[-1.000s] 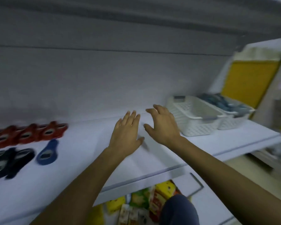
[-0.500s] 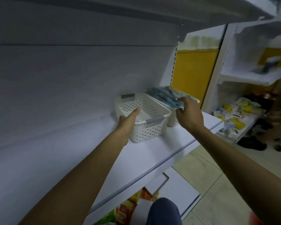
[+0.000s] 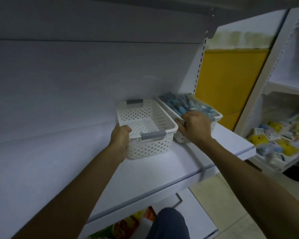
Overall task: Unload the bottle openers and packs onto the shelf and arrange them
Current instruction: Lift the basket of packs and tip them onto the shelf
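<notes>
Two white perforated baskets stand side by side on the white shelf (image 3: 155, 168). The nearer one, the empty basket (image 3: 150, 144), has grey handle clips, and my left hand (image 3: 120, 141) grips its front left corner at the rim. The second basket (image 3: 214, 124) behind it is full of blue packs (image 3: 185, 105). My right hand (image 3: 194, 128) holds that basket's near end, fingers curled over the rim and touching the packs. No bottle openers are in view.
The shelf's back panel rises right behind the baskets. A slotted upright (image 3: 199, 66) ends the shelf on the right, with a yellow wall (image 3: 230, 80) beyond. Another shelving unit (image 3: 281, 140) at far right carries small yellow and blue goods. Snack packs (image 3: 121, 226) lie below the shelf.
The view swung right, away from the red and blue openers on the shelf. Both hands reached from the bare shelf to the baskets and took hold, left on the empty one, right on the full one.
</notes>
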The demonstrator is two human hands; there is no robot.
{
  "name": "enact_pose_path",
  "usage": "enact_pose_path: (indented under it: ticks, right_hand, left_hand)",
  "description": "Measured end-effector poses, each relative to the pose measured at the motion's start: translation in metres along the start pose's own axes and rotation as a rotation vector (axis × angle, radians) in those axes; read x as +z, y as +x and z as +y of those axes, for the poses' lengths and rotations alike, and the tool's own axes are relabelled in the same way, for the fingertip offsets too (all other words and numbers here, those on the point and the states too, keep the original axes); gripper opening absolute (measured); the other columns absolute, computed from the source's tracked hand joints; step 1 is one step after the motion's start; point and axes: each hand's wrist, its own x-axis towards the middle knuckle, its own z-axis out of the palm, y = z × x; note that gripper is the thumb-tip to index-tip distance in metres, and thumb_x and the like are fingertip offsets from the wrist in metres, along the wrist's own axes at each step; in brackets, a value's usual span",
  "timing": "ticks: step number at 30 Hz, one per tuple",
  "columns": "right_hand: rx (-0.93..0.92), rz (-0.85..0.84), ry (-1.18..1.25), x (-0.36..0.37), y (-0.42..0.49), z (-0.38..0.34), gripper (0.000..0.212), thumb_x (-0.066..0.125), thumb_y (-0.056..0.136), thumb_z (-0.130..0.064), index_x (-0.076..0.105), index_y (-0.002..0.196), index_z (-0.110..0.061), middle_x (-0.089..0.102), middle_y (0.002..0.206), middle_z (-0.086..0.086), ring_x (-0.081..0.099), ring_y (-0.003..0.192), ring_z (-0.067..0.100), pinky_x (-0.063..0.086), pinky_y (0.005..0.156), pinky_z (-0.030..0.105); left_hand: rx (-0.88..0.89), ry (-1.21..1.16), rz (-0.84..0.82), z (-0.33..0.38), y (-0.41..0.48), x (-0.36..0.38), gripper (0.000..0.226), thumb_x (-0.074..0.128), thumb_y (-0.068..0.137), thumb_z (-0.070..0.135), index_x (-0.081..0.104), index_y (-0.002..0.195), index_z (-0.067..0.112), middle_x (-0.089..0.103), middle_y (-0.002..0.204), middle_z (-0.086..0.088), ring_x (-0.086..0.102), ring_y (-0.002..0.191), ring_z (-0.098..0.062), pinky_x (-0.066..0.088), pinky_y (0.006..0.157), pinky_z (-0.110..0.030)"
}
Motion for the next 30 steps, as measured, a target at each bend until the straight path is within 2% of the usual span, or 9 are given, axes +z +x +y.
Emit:
enact_pose_path:
  ticks: [4, 7, 10, 14, 16, 18, 22, 27, 30]
  right_hand:
    - [0.113, 0.11, 0.056, -0.015, 0.029, 0.012, 0.035, 0.059, 0.088, -0.032, 0.071, 0.077, -0.001, 0.067, 0.072, 0.015, 0.056, 0.061, 0.026, 0.045, 0.057, 0.032]
    - [0.031, 0.204, 0.035, -0.035, 0.042, 0.011, 0.032, 0.061, 0.086, -0.031, 0.07, 0.075, -0.002, 0.068, 0.072, 0.016, 0.058, 0.063, 0.027, 0.043, 0.058, 0.032]
    - [-0.075, 0.319, 0.034, -0.059, 0.049, -0.001, 0.033, 0.062, 0.083, -0.03, 0.07, 0.071, -0.001, 0.068, 0.071, 0.016, 0.06, 0.06, 0.028, 0.044, 0.055, 0.031]
    - [-0.161, 0.439, 0.047, -0.082, 0.064, -0.033, 0.03, 0.065, 0.082, -0.028, 0.067, 0.063, -0.004, 0.064, 0.062, 0.012, 0.057, 0.054, 0.024, 0.038, 0.053, 0.026]
    - [-0.19, 0.447, 0.054, -0.083, 0.068, -0.054, 0.03, 0.067, 0.08, -0.027, 0.065, 0.06, -0.005, 0.063, 0.06, 0.012, 0.057, 0.053, 0.025, 0.038, 0.051, 0.027]
    - [-0.223, 0.426, 0.052, -0.077, 0.067, -0.075, 0.029, 0.068, 0.078, -0.026, 0.065, 0.059, -0.005, 0.062, 0.058, 0.011, 0.057, 0.052, 0.025, 0.038, 0.052, 0.028]
    - [-0.27, 0.392, 0.071, -0.053, 0.057, -0.112, 0.024, 0.074, 0.071, -0.025, 0.066, 0.057, -0.008, 0.063, 0.056, 0.008, 0.058, 0.052, 0.023, 0.042, 0.06, 0.029]
    - [-0.231, 0.329, 0.125, -0.032, 0.045, -0.129, 0.031, 0.075, 0.076, -0.031, 0.066, 0.057, -0.008, 0.063, 0.055, 0.008, 0.057, 0.048, 0.022, 0.045, 0.057, 0.029]
    - [-0.22, 0.256, 0.158, -0.036, 0.051, -0.116, 0.049, 0.062, 0.086, -0.05, 0.059, 0.058, -0.009, 0.059, 0.055, 0.008, 0.052, 0.049, 0.022, 0.04, 0.051, 0.029]
  left_hand:
    - [0.016, 0.022, 0.043, -0.002, -0.002, 0.005, 0.03, 0.041, 0.088, -0.001, 0.056, 0.112, 0.01, 0.06, 0.078, -0.001, 0.057, 0.062, -0.016, 0.045, 0.039, -0.018]
    - [0.046, 0.062, 0.036, -0.005, -0.004, 0.013, 0.031, 0.04, 0.09, -0.001, 0.055, 0.114, 0.011, 0.061, 0.082, -0.001, 0.058, 0.065, -0.015, 0.047, 0.045, -0.021]
    - [0.038, 0.087, 0.002, -0.007, -0.007, 0.021, 0.032, 0.04, 0.097, 0.009, 0.049, 0.127, 0.009, 0.063, 0.111, -0.011, 0.061, 0.085, -0.023, 0.051, 0.071, -0.03]
    - [0.0, 0.133, -0.056, -0.008, -0.006, 0.025, 0.052, 0.038, 0.099, 0.044, 0.034, 0.144, 0.017, 0.05, 0.138, -0.01, 0.053, 0.117, -0.028, 0.041, 0.103, -0.04]
    - [-0.021, 0.096, -0.104, -0.006, -0.011, 0.026, 0.064, 0.029, 0.094, 0.062, 0.041, 0.141, 0.02, 0.055, 0.133, -0.007, 0.056, 0.113, -0.025, 0.043, 0.101, -0.039]
    - [-0.014, 0.017, -0.149, -0.003, -0.016, 0.025, 0.072, 0.019, 0.09, 0.07, 0.053, 0.131, 0.021, 0.064, 0.119, -0.005, 0.062, 0.099, -0.021, 0.048, 0.086, -0.033]
    - [-0.035, -0.027, -0.153, 0.002, -0.011, 0.012, 0.083, 0.012, 0.085, 0.076, 0.057, 0.126, 0.02, 0.063, 0.123, -0.005, 0.056, 0.116, -0.024, 0.04, 0.104, -0.04]
    - [-0.067, -0.04, -0.206, 0.008, -0.005, -0.001, 0.089, 0.013, 0.084, 0.076, 0.058, 0.125, 0.011, 0.06, 0.127, -0.015, 0.055, 0.118, -0.029, 0.045, 0.092, -0.033]
    - [-0.072, -0.059, -0.239, 0.013, -0.004, -0.005, 0.097, 0.008, 0.082, 0.078, 0.053, 0.132, 0.009, 0.055, 0.132, -0.019, 0.048, 0.125, -0.034, 0.045, 0.094, -0.034]
